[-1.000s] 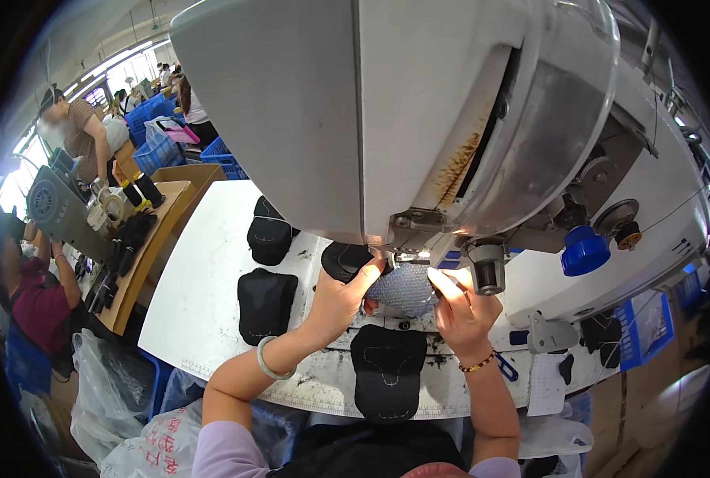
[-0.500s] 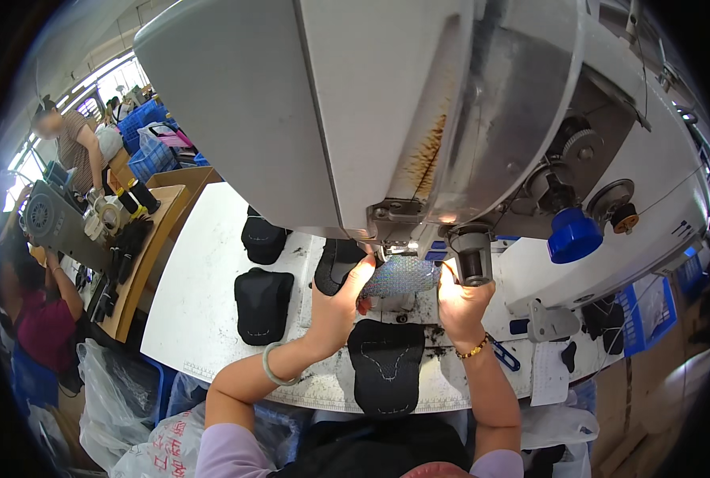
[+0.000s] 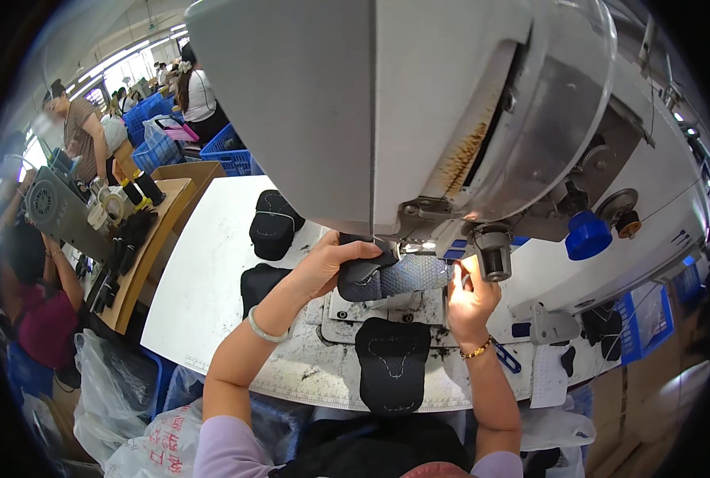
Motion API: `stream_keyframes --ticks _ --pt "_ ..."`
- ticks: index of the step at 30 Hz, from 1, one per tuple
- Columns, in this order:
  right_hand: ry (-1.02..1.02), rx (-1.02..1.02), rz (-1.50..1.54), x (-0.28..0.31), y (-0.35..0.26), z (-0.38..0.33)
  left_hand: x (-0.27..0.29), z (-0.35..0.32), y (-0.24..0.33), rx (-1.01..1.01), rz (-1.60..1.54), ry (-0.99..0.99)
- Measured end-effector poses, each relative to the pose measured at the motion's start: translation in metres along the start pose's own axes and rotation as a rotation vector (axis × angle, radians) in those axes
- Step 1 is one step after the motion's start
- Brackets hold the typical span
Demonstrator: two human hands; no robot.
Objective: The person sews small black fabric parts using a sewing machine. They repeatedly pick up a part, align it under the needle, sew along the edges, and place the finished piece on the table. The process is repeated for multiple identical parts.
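Note:
A large white sewing machine (image 3: 419, 103) fills the upper picture. Under its needle lies a dark grey mesh shoe piece (image 3: 407, 275). My left hand (image 3: 331, 259) grips the piece's black left part. My right hand (image 3: 470, 299) holds its right edge beside the machine's metal foot post (image 3: 494, 259). Just in front of my hands, another black shoe piece (image 3: 391, 362) with stitched outline lies on the white table (image 3: 203, 279). I wear a pale bracelet on the left wrist and a gold one on the right.
Black shoe pieces (image 3: 271, 227) are stacked on the table's left part. A blue knob (image 3: 588, 235) sticks out of the machine at right. People work at left near blue crates (image 3: 156, 135) and a wooden bench (image 3: 148, 247). Plastic bags (image 3: 108, 398) sit below.
My view has shifted closer to the machine. My left hand has slid onto the black left part of the mesh piece; my right hand stays at its right edge.

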State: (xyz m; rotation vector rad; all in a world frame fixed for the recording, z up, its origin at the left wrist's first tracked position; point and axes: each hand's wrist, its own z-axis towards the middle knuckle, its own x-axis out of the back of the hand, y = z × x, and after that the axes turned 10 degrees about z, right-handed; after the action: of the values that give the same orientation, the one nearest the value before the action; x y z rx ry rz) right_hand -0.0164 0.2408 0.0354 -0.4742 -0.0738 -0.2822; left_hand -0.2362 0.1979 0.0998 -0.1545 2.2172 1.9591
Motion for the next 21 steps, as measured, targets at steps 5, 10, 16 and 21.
stream_keyframes --ticks 5,10,16,21 --pt "-0.026 0.196 -0.030 0.009 0.009 -0.011 0.002 0.007 -0.008 -0.059 -0.013 -0.066" --pt "0.013 0.350 -0.011 0.005 0.001 -0.008 0.000 0.002 -0.028 -0.195 -0.043 0.010" --pt "0.023 0.349 0.020 0.005 -0.002 -0.005 -0.011 -0.012 -0.039 -0.368 0.124 0.084" --pt "-0.005 0.343 0.033 0.003 -0.002 -0.005 -0.037 -0.023 -0.042 -0.444 0.092 0.282"
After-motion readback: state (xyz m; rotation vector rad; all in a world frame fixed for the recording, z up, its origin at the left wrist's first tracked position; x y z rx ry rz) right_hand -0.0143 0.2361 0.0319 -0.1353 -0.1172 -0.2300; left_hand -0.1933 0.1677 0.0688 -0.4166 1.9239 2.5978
